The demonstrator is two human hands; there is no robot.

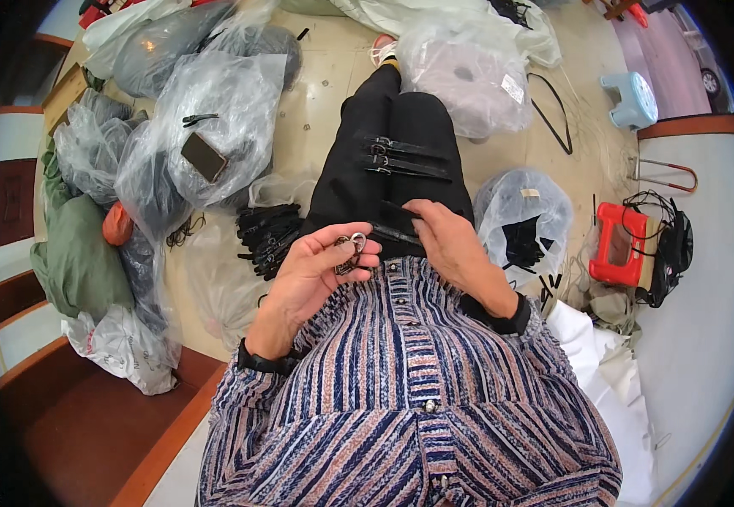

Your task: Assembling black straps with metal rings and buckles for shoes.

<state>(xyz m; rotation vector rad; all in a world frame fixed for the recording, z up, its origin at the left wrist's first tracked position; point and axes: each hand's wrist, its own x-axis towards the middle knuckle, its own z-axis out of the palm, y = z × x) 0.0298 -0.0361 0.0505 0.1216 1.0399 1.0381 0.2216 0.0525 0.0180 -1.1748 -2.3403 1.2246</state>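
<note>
The left hand (312,266) is cupped palm-up in front of the striped top, its grip closed on a small cluster of metal rings (351,250) pinched between thumb and fingertips. Just to the right of that grip, the right hand (444,237) lies palm-down on the lap, its grip pressing a black strap (394,233) against the black trousers; whether the fingers fully clasp the strap cannot be told. Beyond both grips, further along the thigh, three more black straps with buckles (405,159) lie across the leg, side by side. Left of the left grip, on the floor, sits a pile of black straps (267,235). Right of the right grip stands a clear plastic bag (523,211) with black pieces inside, and past it a red box (620,243).
</note>
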